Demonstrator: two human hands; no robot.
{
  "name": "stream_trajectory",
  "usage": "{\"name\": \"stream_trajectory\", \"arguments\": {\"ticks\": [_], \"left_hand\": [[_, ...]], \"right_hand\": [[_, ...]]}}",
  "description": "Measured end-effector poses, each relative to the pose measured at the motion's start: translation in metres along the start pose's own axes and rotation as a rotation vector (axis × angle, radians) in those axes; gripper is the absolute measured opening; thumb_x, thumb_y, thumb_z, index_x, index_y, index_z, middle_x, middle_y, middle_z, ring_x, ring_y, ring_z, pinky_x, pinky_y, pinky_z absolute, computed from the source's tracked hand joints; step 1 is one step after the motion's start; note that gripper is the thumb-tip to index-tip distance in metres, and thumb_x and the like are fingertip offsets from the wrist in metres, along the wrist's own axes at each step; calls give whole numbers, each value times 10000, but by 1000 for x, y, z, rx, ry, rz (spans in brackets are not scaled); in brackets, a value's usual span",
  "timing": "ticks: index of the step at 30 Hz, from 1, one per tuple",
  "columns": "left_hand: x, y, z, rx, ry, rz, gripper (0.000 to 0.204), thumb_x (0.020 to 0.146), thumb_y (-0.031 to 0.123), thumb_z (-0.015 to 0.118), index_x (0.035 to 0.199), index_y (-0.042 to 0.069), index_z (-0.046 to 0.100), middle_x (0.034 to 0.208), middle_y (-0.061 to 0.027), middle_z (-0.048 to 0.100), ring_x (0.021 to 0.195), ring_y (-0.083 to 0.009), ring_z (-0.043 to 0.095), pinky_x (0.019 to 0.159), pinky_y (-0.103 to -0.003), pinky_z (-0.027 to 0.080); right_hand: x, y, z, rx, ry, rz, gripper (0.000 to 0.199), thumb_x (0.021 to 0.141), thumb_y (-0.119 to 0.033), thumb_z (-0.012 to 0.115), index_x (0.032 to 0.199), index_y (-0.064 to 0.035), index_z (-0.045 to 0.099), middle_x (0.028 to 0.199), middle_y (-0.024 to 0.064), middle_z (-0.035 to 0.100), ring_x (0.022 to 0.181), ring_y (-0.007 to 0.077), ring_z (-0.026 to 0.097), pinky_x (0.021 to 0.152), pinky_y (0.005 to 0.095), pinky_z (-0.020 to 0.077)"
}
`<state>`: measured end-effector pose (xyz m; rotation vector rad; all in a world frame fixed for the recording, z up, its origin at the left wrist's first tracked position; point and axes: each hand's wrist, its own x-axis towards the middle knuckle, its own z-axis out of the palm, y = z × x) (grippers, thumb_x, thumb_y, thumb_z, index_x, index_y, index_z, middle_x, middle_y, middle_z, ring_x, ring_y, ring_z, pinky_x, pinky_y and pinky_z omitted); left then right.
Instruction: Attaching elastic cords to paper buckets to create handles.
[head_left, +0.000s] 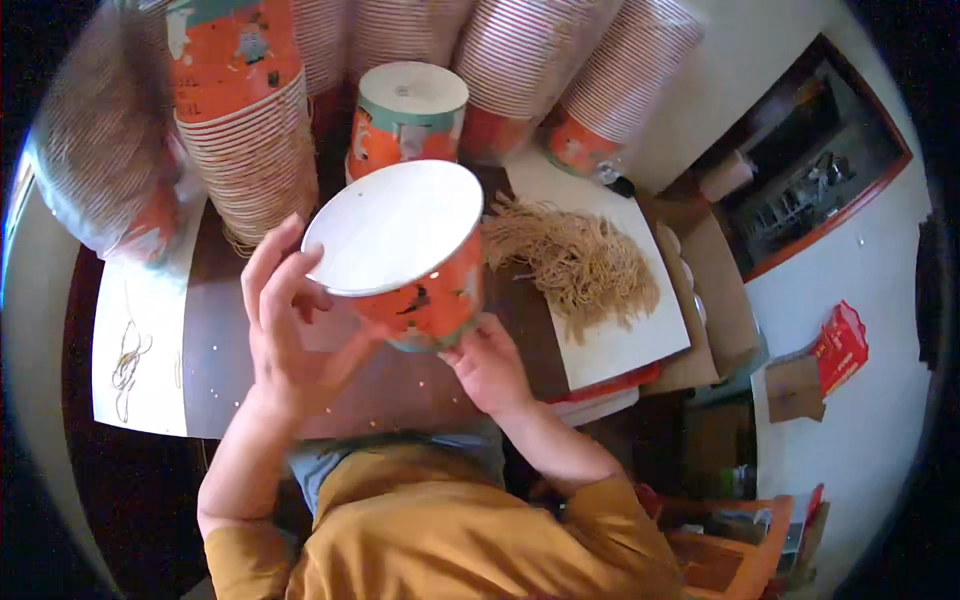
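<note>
A paper bucket [425, 305] with a white inside and an orange and green printed wall is held above the table, its mouth tilted up towards me. My right hand [490, 370] grips it low down by the green base, with part of the fingers hidden beneath. Around its left side is my left hand [285, 310], thumb against the lower wall and fingers up by the rim. Right of the bucket, a loose heap of tan cords [585, 260] lies on a white sheet [635, 350]. A tall stack of nested paper buckets [250, 150] stands to the left.
An upside-down bucket [412, 100] stands behind the held one. Several wrapped stacks of buckets [535, 60] line the back. A cardboard box [725, 320] adjoins the table's right side. A few cords [128, 360] lie on a white sheet at the left. A wooden chair [740, 550] stands lower right.
</note>
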<state>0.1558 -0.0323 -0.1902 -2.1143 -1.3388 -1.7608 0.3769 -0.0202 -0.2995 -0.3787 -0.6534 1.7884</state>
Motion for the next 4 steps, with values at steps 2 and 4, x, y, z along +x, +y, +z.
{"name": "stream_trajectory", "arguments": {"ticks": [2, 4], "left_hand": [[-10, -11, -20, 40, -422, -135, 691, 758, 355, 775, 1288, 77, 429, 1334, -136, 421, 765, -140, 524, 593, -260, 435], [-26, -33, -27, 158, -515, 49, 739, 702, 171, 823, 1316, 136, 415, 1365, -136, 423, 690, -211, 591, 620, -278, 491]], "right_hand": [[-4, 2, -2, -90, 47, 130, 166, 943, -87, 525, 1107, -83, 554, 1179, 97, 600, 1102, 258, 567, 936, 440, 455], [-7, -2, -5, -185, 96, 254, 181, 944, -100, 533, 1124, -83, 549, 1186, 100, 596, 1109, 262, 563, 941, 444, 453]]}}
